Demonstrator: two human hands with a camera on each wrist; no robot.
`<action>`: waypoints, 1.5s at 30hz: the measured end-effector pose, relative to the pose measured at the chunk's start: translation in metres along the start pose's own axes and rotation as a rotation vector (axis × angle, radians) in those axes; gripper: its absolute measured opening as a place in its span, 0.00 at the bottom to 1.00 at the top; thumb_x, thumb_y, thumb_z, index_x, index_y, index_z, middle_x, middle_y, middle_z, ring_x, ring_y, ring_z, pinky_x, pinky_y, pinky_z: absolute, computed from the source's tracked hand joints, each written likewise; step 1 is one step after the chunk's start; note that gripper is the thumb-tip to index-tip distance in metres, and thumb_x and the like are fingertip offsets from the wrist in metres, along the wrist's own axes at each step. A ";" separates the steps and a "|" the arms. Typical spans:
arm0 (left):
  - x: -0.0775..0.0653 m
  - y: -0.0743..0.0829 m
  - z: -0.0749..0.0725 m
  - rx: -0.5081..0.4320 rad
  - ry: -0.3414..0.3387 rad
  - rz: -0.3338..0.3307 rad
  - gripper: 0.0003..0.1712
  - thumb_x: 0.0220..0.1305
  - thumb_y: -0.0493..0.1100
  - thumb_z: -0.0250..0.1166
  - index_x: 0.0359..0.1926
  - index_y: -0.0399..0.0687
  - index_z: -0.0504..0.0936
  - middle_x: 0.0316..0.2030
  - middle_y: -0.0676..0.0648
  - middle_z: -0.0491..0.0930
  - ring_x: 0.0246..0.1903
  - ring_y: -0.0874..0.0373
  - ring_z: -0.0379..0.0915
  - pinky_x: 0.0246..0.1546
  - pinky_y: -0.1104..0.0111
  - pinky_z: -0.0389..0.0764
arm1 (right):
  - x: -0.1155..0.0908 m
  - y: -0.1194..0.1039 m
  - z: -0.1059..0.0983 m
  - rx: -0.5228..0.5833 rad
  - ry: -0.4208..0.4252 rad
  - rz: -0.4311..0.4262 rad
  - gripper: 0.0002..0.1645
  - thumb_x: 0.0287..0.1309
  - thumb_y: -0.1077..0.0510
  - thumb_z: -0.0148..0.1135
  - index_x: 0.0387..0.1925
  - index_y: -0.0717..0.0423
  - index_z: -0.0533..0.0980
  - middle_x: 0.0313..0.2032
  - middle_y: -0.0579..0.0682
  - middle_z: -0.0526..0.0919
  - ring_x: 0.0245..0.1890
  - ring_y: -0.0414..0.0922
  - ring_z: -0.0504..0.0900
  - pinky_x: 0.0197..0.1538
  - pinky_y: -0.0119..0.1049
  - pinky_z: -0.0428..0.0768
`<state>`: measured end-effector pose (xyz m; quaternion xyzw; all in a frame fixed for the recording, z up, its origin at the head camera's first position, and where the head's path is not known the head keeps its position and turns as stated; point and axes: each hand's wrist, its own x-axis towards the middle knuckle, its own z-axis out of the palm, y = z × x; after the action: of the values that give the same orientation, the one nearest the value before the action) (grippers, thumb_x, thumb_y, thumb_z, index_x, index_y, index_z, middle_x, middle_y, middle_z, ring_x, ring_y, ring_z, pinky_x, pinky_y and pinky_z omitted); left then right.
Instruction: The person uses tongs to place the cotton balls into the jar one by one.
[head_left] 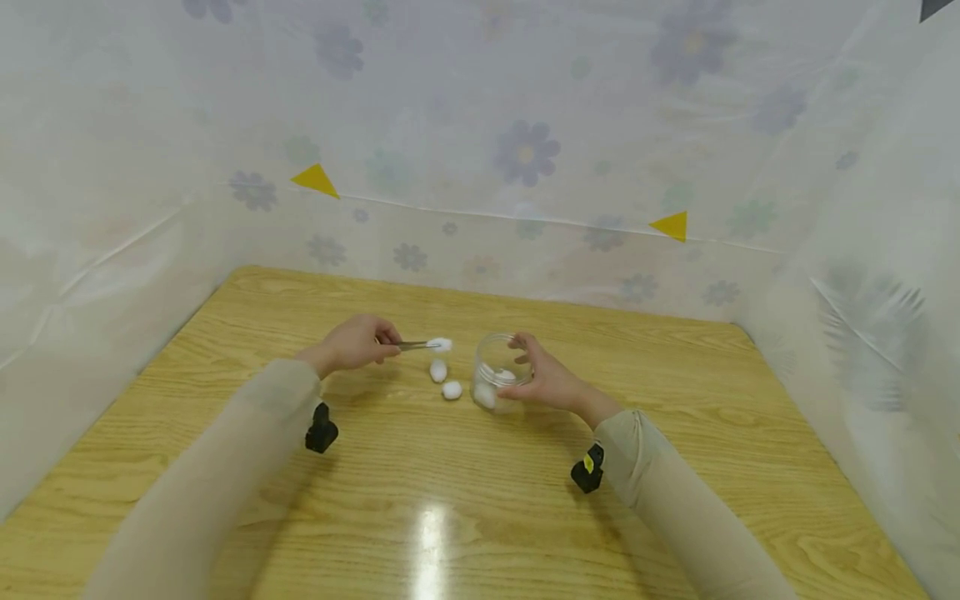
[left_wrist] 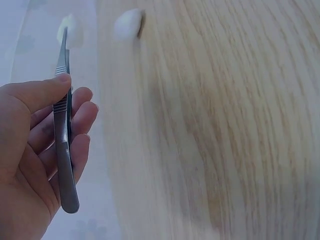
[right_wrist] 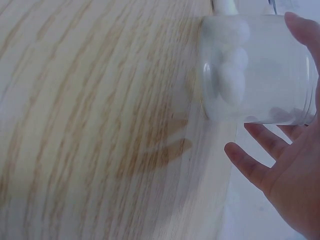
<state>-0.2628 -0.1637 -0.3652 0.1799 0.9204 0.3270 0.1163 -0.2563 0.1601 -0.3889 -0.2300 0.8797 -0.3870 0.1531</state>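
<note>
My left hand (head_left: 358,342) pinches a pair of metal tweezers (left_wrist: 62,135) between thumb and fingers. A white cotton ball (head_left: 442,344) sits at the tweezers' tips, above the table. Two more cotton balls, one farther back (head_left: 438,371) and one nearer (head_left: 452,390), lie on the tabletop below it. To their right stands a clear jar (head_left: 483,358) with its mouth uncovered. Several cotton balls (right_wrist: 233,82) rest at the jar's bottom, seen through its wall. My right hand (head_left: 551,379) holds the jar near its rim, thumb on one side and fingers on the other.
The wood-grain table (head_left: 390,500) runs back to a flower-printed curtain (head_left: 450,142), which also hangs on both sides. Two yellow triangles (head_left: 317,180) mark the back curtain. A small black camera sits on each wrist.
</note>
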 end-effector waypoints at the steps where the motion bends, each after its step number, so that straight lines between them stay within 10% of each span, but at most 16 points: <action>1: 0.000 0.001 -0.001 0.002 0.003 0.001 0.12 0.66 0.40 0.58 0.44 0.36 0.79 0.39 0.37 0.81 0.34 0.48 0.79 0.34 0.64 0.79 | 0.000 0.000 0.000 0.001 -0.001 -0.001 0.57 0.52 0.49 0.68 0.71 0.56 0.42 0.70 0.57 0.52 0.67 0.58 0.60 0.62 0.57 0.65; 45: 0.003 0.032 -0.012 -0.002 0.014 0.078 0.12 0.65 0.42 0.59 0.46 0.40 0.79 0.39 0.42 0.81 0.38 0.47 0.79 0.37 0.63 0.80 | 0.001 0.003 -0.001 -0.017 -0.008 -0.013 0.56 0.52 0.45 0.67 0.70 0.55 0.43 0.70 0.57 0.53 0.67 0.59 0.60 0.61 0.56 0.67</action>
<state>-0.2611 -0.1463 -0.3353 0.2135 0.9132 0.3332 0.0973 -0.2587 0.1618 -0.3900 -0.2387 0.8808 -0.3796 0.1518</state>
